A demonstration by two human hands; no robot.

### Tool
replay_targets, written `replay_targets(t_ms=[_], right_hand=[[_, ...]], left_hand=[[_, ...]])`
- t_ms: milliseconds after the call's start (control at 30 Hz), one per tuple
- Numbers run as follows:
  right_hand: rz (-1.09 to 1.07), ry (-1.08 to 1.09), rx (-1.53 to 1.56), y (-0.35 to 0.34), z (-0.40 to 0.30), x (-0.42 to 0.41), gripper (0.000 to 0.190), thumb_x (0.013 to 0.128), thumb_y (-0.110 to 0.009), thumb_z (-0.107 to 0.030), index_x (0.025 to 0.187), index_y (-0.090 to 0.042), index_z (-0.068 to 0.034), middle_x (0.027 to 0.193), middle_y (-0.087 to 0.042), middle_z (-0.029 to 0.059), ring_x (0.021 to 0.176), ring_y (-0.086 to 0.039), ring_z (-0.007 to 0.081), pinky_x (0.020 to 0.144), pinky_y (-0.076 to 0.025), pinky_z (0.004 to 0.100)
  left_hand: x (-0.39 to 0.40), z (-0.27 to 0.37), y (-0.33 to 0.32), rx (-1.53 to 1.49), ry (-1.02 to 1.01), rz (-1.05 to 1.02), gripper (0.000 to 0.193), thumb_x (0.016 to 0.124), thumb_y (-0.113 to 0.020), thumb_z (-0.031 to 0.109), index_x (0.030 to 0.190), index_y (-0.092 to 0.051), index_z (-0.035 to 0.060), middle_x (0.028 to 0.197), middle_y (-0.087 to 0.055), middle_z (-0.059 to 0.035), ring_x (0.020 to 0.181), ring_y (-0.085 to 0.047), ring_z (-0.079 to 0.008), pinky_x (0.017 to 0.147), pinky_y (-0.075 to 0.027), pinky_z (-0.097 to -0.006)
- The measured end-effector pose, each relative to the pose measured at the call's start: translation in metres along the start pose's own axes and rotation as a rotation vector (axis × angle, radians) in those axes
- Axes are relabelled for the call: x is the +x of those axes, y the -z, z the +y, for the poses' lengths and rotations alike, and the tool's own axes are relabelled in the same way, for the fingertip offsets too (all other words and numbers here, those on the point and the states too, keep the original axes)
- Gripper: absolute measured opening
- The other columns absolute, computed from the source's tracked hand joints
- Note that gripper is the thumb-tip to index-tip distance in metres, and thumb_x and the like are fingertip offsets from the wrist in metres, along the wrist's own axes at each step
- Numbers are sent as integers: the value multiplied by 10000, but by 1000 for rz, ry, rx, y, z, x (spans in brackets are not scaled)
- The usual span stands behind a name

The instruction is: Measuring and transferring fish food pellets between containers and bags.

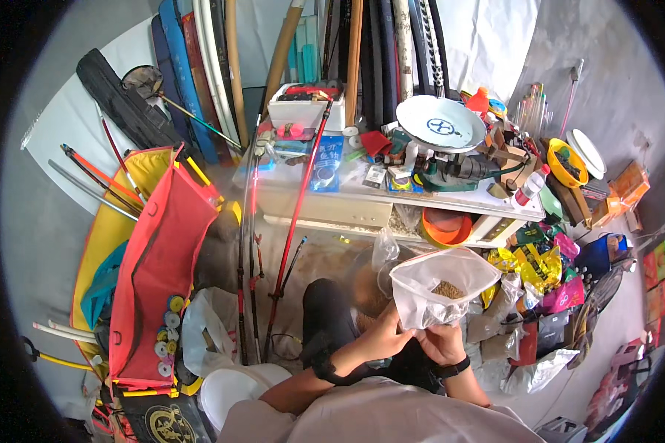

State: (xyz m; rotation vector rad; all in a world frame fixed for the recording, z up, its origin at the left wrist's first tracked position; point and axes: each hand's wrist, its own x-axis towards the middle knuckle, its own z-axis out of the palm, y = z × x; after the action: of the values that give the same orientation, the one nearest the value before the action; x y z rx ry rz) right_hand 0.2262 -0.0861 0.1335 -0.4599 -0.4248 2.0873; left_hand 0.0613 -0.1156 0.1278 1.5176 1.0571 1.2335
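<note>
A translucent plastic zip bag [424, 277] is held up in front of my knees with its mouth spread wide. Brown pellets or grain [448, 289] show inside it. My left hand [385, 335] grips the bag's lower left side. My right hand [442, 342], with a black band at the wrist, holds the bag from below. The fingers are partly hidden behind the plastic. Just beyond the bag, a round container [368, 288] holding brown material sits on the floor, partly covered by the bag and my leg. A small clear plastic bag [385, 249] lies at its far edge.
A cluttered white bench [360, 196] stands ahead, bearing a scale with a white pan [440, 123]. Red rods [302, 207] lean against it. At left are a red fishing bag [163, 260] and white bucket [235, 390]; at right, several packets [537, 263] crowd the floor.
</note>
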Motion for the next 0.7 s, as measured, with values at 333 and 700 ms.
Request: replay_targets(t_ms=[333, 700], right_hand=[[22, 72, -40, 6, -21, 7, 643, 741, -625, 36, 1342, -417, -52, 1275, -544, 130, 1171, -542, 318, 979, -463, 484], [78, 135, 38, 68, -49, 11, 648, 687, -614, -28, 1316, -455, -32, 1239, -575, 169, 1123, -556, 367, 881, -511, 493]], left_hand=[[6, 21, 10, 102, -7, 101, 738, 764, -654, 12, 1418, -312, 6, 1417, -377, -202, 1341, -354, -323, 1104, -279, -396], [-33, -25, 65, -35, 208, 185, 430, 851, -566, -6, 1276, -496, -8, 1236, -584, -135, 1170, -549, -210, 1013, -407, -344]])
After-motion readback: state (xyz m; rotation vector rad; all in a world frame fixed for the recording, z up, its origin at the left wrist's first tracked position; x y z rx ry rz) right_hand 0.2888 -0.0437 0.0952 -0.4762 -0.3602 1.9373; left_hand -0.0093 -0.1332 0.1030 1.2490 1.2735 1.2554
